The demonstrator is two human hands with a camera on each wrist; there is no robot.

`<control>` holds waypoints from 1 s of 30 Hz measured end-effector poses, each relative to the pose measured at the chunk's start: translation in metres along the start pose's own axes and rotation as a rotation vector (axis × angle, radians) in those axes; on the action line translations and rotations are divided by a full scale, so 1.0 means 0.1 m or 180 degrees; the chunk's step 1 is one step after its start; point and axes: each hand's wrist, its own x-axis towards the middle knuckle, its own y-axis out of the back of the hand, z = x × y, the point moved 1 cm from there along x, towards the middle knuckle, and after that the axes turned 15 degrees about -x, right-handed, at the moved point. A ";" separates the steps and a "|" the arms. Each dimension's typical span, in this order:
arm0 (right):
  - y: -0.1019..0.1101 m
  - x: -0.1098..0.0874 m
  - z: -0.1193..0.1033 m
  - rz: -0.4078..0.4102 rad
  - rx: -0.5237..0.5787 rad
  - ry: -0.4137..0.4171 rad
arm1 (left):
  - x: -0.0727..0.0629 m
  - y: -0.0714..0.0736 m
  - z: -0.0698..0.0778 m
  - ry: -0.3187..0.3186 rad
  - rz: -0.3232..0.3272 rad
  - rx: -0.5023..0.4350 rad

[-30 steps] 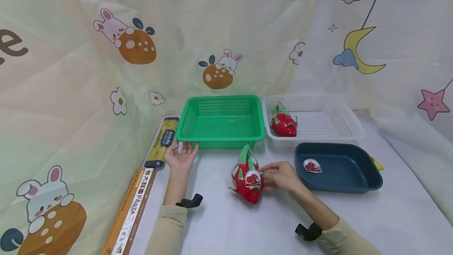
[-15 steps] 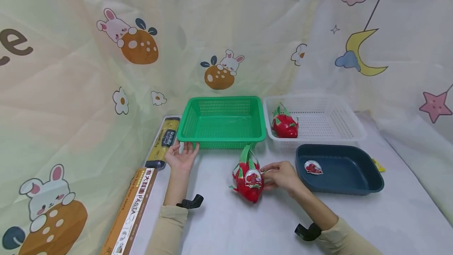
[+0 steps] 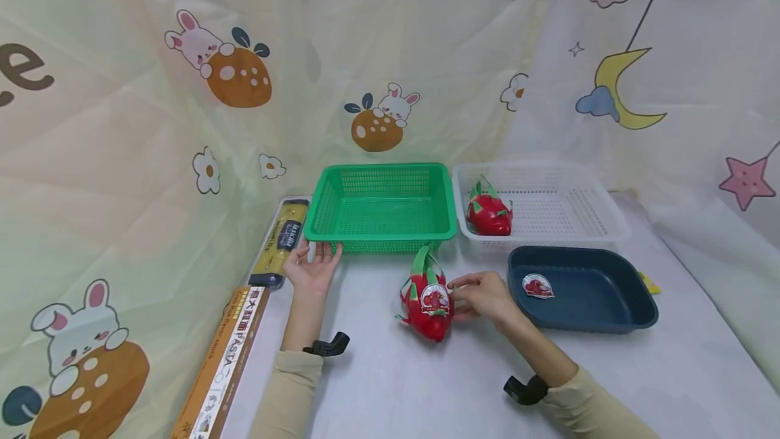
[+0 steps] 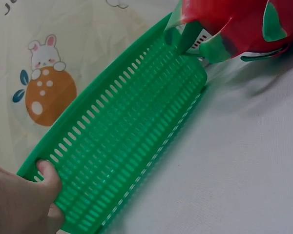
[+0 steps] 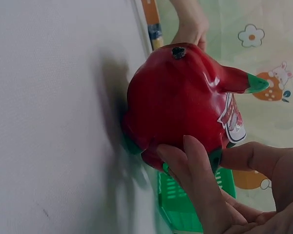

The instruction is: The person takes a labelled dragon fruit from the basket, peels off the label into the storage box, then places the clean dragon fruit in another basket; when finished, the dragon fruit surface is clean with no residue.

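A red dragon fruit (image 3: 431, 320) with green leafy tips and a round sticker (image 3: 435, 299) is in front of the green basket (image 3: 380, 239). My right hand (image 3: 484, 300) pinches its right side between thumb and fingers. From the right wrist view, the fruit (image 5: 173, 97) shows its dark end, and the fingertips are at a green-tipped scale. My left hand (image 3: 312, 273) grips the front left corner of the green basket, palm facing up. In the left wrist view, fingers (image 4: 50, 178) lie against the slotted wall just below the rim, and the basket (image 4: 132, 126) reaches toward the fruit.
A second dragon fruit (image 3: 490, 215) lies in the white basket (image 3: 612, 225). Nearer stands a dark blue tray (image 3: 603, 300) with a similar sticker (image 3: 538, 286) in it. A yellow packet (image 3: 649, 282) shows behind the tray. Pasta packages (image 3: 282, 236) and a long box (image 3: 222, 364) line the left side.
The dragon fruit and my right hand have shifted very slightly away from me, the fruit's near end rising a little in the view. My left hand stays at the basket corner.
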 end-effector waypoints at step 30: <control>0.24 0.05 -0.13 0.0173 -0.0243 0.0790 | -0.11 0.35 -0.85 0.1153 -0.0428 0.2523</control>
